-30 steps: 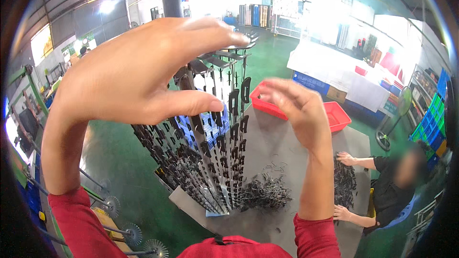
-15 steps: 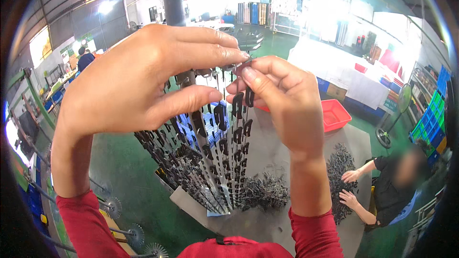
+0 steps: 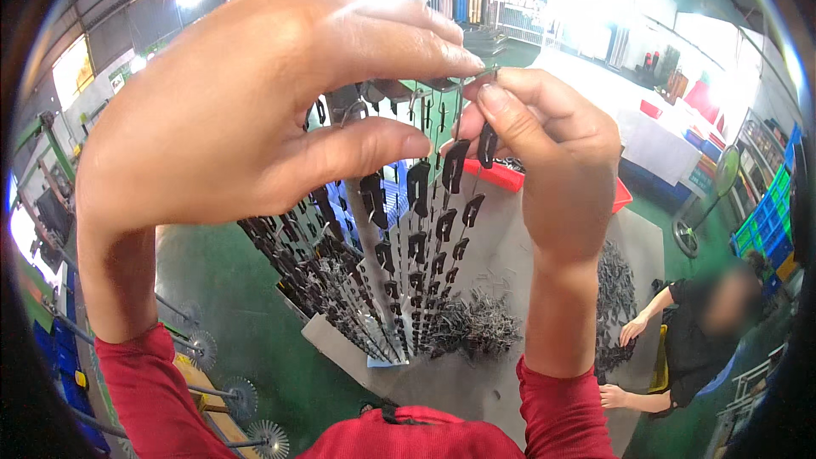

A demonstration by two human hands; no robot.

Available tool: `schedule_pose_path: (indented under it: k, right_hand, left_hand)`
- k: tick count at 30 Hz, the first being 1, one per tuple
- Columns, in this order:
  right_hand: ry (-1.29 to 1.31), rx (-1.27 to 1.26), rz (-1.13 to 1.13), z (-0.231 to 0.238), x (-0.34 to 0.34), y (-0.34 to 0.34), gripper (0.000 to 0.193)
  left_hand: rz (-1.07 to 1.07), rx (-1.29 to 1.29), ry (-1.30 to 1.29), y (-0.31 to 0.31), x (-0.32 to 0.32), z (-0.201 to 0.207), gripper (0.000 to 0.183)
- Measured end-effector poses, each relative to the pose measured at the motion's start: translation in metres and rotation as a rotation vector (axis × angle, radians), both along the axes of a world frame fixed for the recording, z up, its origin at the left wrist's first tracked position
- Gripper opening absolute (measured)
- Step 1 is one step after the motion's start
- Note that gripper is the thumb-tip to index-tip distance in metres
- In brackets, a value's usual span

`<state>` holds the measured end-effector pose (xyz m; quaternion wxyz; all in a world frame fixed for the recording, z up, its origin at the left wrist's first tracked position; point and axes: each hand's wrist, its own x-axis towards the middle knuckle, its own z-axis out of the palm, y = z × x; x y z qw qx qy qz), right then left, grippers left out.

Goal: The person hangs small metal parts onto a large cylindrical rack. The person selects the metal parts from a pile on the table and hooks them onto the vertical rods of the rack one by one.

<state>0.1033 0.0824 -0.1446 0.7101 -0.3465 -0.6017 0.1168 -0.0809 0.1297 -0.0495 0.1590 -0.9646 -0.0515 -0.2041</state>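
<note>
My right hand is closed, with thumb and fingers pinching the upper end of a thin wire strung with small black parts. Above the rack, my left hand arches with its thumb apart from its outstretched fingers, whose tips reach the spot where the right hand pinches. Below both hands, many hanging strands of curved black parts run down around a grey pole. The left hand hides much of the rack's top.
Loose black parts lie in a heap on the grey table. A red bin stands behind the right forearm. At the right, a co-worker in black has hands by another dark pile. Spiky wheels stand at lower left.
Both hands have shifted, the right one rightward and the left one slightly up, still meeting at the fingertips. The co-worker's hands have moved apart and lower by the pile.
</note>
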Motion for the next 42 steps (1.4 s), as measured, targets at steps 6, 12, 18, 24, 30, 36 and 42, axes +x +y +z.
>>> schedule_pose_path:
  k: [6, 12, 18, 24, 30, 36, 42]
  right_hand:
    - [0.041, 0.012, 0.042, 0.0, 0.007, -0.001, 0.015]
    - [0.072, 0.008, 0.049, -0.002, 0.008, 0.001, 0.018]
    - [0.034, 0.007, 0.027, -0.001, 0.007, -0.001, 0.018]
    - [0.096, -0.01, 0.073, -0.006, 0.005, -0.002, 0.019]
    - [0.243, -0.014, 0.103, -0.015, 0.033, -0.013, 0.021]
    - [-0.012, -0.238, 0.037, -0.042, 0.074, -0.006, 0.018]
    - [-0.548, -0.574, -0.251, -0.105, 0.083, 0.006, 0.024]
  left_hand:
    - [-0.016, 0.041, 0.0, -0.001, 0.006, 0.001, 0.05]
    - [-0.085, -0.018, -0.003, 0.004, 0.009, 0.003, 0.049]
    - [-0.103, 0.002, -0.014, 0.004, 0.005, 0.002, 0.048]
    - [-0.11, -0.011, -0.032, 0.001, 0.005, -0.004, 0.049]
    - [-0.035, 0.049, -0.032, -0.001, 0.001, -0.004, 0.049]
    - [0.016, 0.071, -0.083, 0.001, 0.005, -0.007, 0.046]
    - [0.202, 0.01, -0.078, -0.006, 0.016, -0.01, 0.044]
